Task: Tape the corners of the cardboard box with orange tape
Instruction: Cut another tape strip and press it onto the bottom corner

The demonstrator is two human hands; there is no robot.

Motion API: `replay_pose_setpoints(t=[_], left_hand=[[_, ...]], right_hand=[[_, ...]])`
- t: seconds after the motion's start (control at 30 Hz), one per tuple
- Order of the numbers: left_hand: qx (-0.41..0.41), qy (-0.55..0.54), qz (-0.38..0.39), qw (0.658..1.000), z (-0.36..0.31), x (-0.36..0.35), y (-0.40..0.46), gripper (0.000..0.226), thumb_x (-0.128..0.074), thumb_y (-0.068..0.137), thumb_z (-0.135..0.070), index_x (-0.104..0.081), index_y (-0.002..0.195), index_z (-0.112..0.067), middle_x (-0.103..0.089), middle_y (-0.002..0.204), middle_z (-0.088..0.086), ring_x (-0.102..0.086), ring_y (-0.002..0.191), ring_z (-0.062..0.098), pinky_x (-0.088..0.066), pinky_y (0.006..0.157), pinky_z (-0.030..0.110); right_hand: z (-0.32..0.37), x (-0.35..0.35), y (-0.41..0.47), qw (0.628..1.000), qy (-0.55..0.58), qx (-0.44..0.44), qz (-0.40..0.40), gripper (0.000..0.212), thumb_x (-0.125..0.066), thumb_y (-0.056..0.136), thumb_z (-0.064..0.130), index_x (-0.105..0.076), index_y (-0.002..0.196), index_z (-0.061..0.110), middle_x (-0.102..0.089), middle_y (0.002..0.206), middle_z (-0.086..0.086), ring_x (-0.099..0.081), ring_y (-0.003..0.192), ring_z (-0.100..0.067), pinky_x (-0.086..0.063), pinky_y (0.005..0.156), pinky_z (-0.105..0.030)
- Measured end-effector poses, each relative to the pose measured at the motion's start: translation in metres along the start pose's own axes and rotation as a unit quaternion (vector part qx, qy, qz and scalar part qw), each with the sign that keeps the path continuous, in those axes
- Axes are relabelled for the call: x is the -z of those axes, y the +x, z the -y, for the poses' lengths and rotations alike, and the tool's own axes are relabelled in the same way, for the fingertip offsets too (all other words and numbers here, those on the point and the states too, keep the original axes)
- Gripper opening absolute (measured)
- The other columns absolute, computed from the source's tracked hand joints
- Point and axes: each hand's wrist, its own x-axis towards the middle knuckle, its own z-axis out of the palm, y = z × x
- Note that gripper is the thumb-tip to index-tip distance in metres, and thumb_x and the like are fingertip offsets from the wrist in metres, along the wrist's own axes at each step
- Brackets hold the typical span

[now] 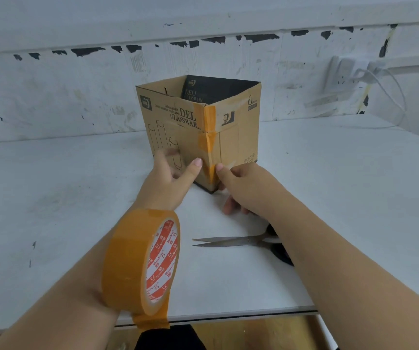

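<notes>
An open-topped cardboard box [238, 132] stands on the white table [329, 198] with one corner turned toward me. Strips of orange tape [210, 120] run down that corner. My left hand [170, 175] lies against the box's left face, its thumb pressing beside the lowest strip. My right hand [238, 185] presses its thumb on the right side of the same corner, with its fingers curled low at the box's base. The orange tape roll [137, 263] hangs around my left forearm like a bracelet, a loose end dangling below it.
Scissors [241, 241] lie shut on the table under my right forearm, blades pointing left. A scuffed white wall stands behind the box, with a power strip and cable [370, 74] at the right. The table's front edge runs just below the roll.
</notes>
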Motion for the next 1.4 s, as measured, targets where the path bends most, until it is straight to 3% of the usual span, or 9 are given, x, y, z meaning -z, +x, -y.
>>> replay_pose_setpoints(t=[0.1, 0.3, 0.5, 0.7, 0.83, 1.07, 1.17, 1.27, 1.4], left_hand=[[-0.013, -0.017, -0.01, 1.0, -0.0018, 0.0012, 0.0001, 0.083, -0.056, 0.081, -0.064, -0.009, 0.145, -0.039, -0.062, 0.103, 0.002, -0.06, 0.08, 0.018, -0.052, 0.075, 0.038], [-0.02, 0.095, 0.025, 0.995, -0.0054, -0.0017, 0.0027, 0.089, -0.051, 0.086, -0.061, -0.002, 0.152, -0.026, -0.065, 0.087, 0.012, -0.064, 0.083, 0.019, -0.054, 0.075, 0.04], [-0.05, 0.183, 0.047, 0.981, -0.0082, -0.0038, -0.0001, 0.072, -0.042, 0.092, -0.056, -0.009, 0.152, -0.031, -0.063, 0.08, 0.009, -0.062, 0.078, 0.02, -0.053, 0.072, 0.042], [-0.056, 0.15, 0.033, 0.987, -0.0037, -0.0041, -0.0009, 0.072, -0.053, 0.091, -0.049, -0.016, 0.15, -0.03, -0.067, 0.08, 0.003, -0.063, 0.078, 0.015, -0.052, 0.073, 0.038], [-0.053, 0.141, 0.02, 0.988, -0.0016, -0.005, -0.0022, 0.05, -0.058, 0.086, -0.053, -0.042, 0.126, -0.026, -0.064, 0.072, -0.002, -0.061, 0.068, 0.012, -0.046, 0.061, 0.03], [-0.067, 0.15, 0.033, 0.986, -0.0014, -0.0055, -0.0011, 0.023, -0.059, 0.087, -0.049, -0.057, 0.088, -0.026, -0.058, 0.066, -0.002, -0.054, 0.063, 0.013, -0.041, 0.058, 0.03], [-0.105, 0.132, 0.04, 0.985, -0.0003, -0.0055, -0.0018, 0.025, -0.06, 0.087, -0.046, -0.063, 0.078, -0.024, -0.056, 0.063, 0.001, -0.047, 0.057, 0.01, -0.04, 0.056, 0.03], [-0.143, 0.151, 0.055, 0.977, -0.0053, -0.007, -0.0021, 0.033, -0.06, 0.084, -0.054, -0.064, 0.073, -0.023, -0.051, 0.055, -0.005, -0.044, 0.05, 0.006, -0.034, 0.048, 0.019], [-0.15, 0.198, 0.05, 0.967, -0.0086, -0.0086, 0.001, 0.035, -0.056, 0.088, -0.052, -0.06, 0.071, -0.021, -0.054, 0.057, -0.001, -0.05, 0.056, 0.013, -0.037, 0.052, 0.029]], right_hand=[[-0.0015, 0.0, 0.0007, 1.0, 0.006, 0.003, 0.005, 0.055, -0.028, 0.09, 0.067, -0.063, 0.09, 0.024, -0.07, 0.054, 0.01, -0.045, 0.029, 0.001, -0.038, 0.05, -0.022], [-0.0035, -0.0013, 0.004, 1.0, -0.001, 0.013, 0.0, 0.052, -0.032, 0.089, 0.068, -0.063, 0.087, 0.026, -0.069, 0.053, 0.011, -0.045, 0.029, 0.001, -0.037, 0.048, -0.02], [-0.0038, -0.006, 0.007, 1.0, -0.02, 0.018, -0.013, 0.043, -0.043, 0.088, 0.063, -0.06, 0.08, 0.024, -0.068, 0.05, 0.012, -0.048, 0.029, 0.001, -0.045, 0.052, -0.023], [-0.0024, -0.0049, 0.0063, 0.999, -0.027, 0.018, -0.017, 0.039, -0.042, 0.094, 0.053, -0.063, 0.083, 0.022, -0.069, 0.052, 0.008, -0.055, 0.042, -0.005, -0.046, 0.055, -0.023], [-0.0039, -0.0035, 0.0047, 0.999, -0.018, 0.019, -0.018, 0.035, -0.043, 0.097, 0.045, -0.066, 0.088, 0.02, -0.067, 0.05, 0.007, -0.05, 0.036, -0.002, -0.044, 0.053, -0.021], [-0.004, -0.0048, 0.0052, 0.999, -0.021, 0.021, -0.025, 0.032, -0.047, 0.094, 0.045, -0.066, 0.086, 0.02, -0.069, 0.053, 0.006, -0.044, 0.027, 0.002, -0.041, 0.05, -0.021], [-0.0054, -0.0062, 0.0055, 0.999, -0.027, 0.028, -0.038, 0.031, -0.049, 0.093, 0.045, -0.066, 0.084, 0.02, -0.068, 0.05, 0.006, -0.045, 0.027, 0.003, -0.039, 0.049, -0.02], [-0.0063, -0.0064, 0.0073, 0.998, -0.036, 0.026, -0.035, 0.026, -0.049, 0.093, 0.039, -0.065, 0.083, 0.021, -0.067, 0.048, 0.005, -0.045, 0.027, 0.001, -0.037, 0.046, -0.018], [-0.0078, -0.0058, 0.0089, 0.999, -0.04, 0.025, -0.025, 0.027, -0.045, 0.094, 0.04, -0.06, 0.078, 0.024, -0.066, 0.047, 0.007, -0.047, 0.028, 0.003, -0.036, 0.046, -0.019]])
